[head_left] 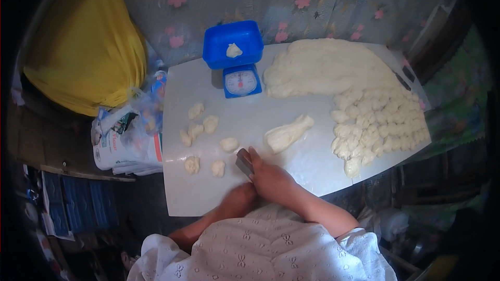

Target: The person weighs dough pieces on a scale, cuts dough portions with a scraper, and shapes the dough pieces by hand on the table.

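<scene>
Dough scraper (243, 164) beside dough pieces (228, 144)

The right hand (268, 177) has its grip closed around the scraper; the left hand (240, 200) is just beside it, its hold hidden, so I cannot tell. Pieces lie ahead-left of the grip on the bench (187, 195), a dough strip (286, 135) ahead-right. Straight, even cuts, checked on the dial scale (242, 82) beyond, should work best. Far left, a bag (117, 152) reads "Flour".

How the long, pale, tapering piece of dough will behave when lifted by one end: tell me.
The long, pale, tapering piece of dough will probably sag and stretch, since its creased, uneven surface looks soft. If pushed, it seems unlikely to roll far, given its long, irregular shape on the white tabletop.
</scene>
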A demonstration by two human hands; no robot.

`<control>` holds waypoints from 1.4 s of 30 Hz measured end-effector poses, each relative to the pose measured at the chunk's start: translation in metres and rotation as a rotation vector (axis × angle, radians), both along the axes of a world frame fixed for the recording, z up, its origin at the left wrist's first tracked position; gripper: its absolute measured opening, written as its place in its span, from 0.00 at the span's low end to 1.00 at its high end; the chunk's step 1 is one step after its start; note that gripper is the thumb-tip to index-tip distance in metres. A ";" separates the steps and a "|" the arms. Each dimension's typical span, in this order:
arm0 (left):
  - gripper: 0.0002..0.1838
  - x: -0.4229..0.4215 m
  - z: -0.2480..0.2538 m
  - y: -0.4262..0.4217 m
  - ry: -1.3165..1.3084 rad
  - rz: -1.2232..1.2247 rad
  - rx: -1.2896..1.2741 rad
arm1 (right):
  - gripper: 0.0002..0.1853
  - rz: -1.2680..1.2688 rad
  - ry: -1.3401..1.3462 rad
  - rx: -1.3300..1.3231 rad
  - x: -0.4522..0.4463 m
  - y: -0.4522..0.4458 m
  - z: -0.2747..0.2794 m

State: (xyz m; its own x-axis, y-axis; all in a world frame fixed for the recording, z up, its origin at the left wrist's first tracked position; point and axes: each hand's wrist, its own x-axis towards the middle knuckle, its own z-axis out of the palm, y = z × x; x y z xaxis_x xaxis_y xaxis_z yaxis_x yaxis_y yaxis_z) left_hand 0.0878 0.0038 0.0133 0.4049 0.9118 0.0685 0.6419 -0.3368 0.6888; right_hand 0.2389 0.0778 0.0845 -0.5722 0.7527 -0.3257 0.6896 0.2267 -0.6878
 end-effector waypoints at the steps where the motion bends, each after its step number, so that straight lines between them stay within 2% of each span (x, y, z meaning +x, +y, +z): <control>1: 0.10 0.003 0.011 -0.001 -0.060 -0.082 -0.074 | 0.35 -0.058 0.033 -0.075 0.001 0.003 0.003; 2: 0.12 0.004 0.021 -0.001 -0.119 -0.165 -0.151 | 0.35 -0.060 0.035 -0.063 0.006 0.006 -0.004; 3: 0.10 0.004 0.030 0.001 -0.332 -0.164 -0.034 | 0.35 -0.081 0.158 -0.077 0.016 0.009 -0.020; 4: 0.10 0.002 0.044 0.005 -0.330 -0.163 -0.023 | 0.35 -0.097 0.281 -0.091 0.028 0.012 -0.035; 5: 0.09 -0.003 0.060 0.011 -0.348 -0.062 0.060 | 0.36 -0.095 0.494 -0.164 0.041 0.012 -0.046; 6: 0.07 -0.010 0.070 0.020 -0.367 0.041 0.143 | 0.36 -0.088 0.495 -0.156 0.051 0.010 -0.047; 8: 0.07 -0.034 0.084 0.042 -0.439 0.041 0.095 | 0.36 -0.189 0.855 -0.359 0.069 0.008 -0.048; 10: 0.07 -0.051 0.096 0.065 -0.513 0.038 0.052 | 0.36 -0.339 0.679 -0.301 0.091 0.005 -0.044; 11: 0.06 -0.057 0.099 0.076 -0.582 0.085 0.032 | 0.37 -0.448 0.770 -0.381 0.098 0.003 -0.048; 12: 0.06 -0.060 0.104 0.088 -0.651 0.131 0.008 | 0.37 -0.439 0.769 -0.371 0.107 0.002 -0.056; 14: 0.07 -0.066 0.124 0.115 -0.548 0.238 0.034 | 0.36 -0.515 0.824 -0.387 0.123 0.002 -0.079; 16: 0.07 -0.067 0.142 0.148 -0.485 0.161 0.268 | 0.35 -0.523 0.921 -0.384 0.131 0.000 -0.097; 18: 0.12 -0.062 0.172 0.176 -0.388 0.217 0.206 | 0.37 -0.538 0.996 -0.433 0.137 0.000 -0.103; 22: 0.23 -0.046 0.193 0.228 -0.222 0.361 0.340 | 0.41 -0.581 0.999 -0.497 0.142 0.008 -0.111; 26: 0.18 -0.062 0.167 0.291 -0.102 0.274 0.506 | 0.42 -0.620 1.019 -0.486 0.136 0.010 -0.101; 28: 0.13 -0.062 0.167 0.302 -0.095 0.195 0.141 | 0.42 -0.585 1.015 -0.528 0.138 0.009 -0.099; 31: 0.12 -0.057 0.165 0.307 -0.025 0.198 0.196 | 0.41 -0.597 1.026 -0.551 0.138 0.009 -0.099; 35: 0.12 -0.053 0.159 0.316 0.022 0.227 0.146 | 0.41 -0.618 1.039 -0.572 0.137 0.009 -0.096; 38: 0.10 -0.058 0.145 0.329 -0.137 0.209 0.100 | 0.38 -0.619 1.114 -0.634 0.138 0.009 -0.095; 40: 0.09 -0.059 0.142 0.332 -0.085 0.129 0.297 | 0.38 -0.629 1.100 -0.636 0.139 0.009 -0.097; 42: 0.09 -0.058 0.142 0.330 0.001 0.167 0.330 | 0.38 -0.633 1.089 -0.629 0.140 0.009 -0.099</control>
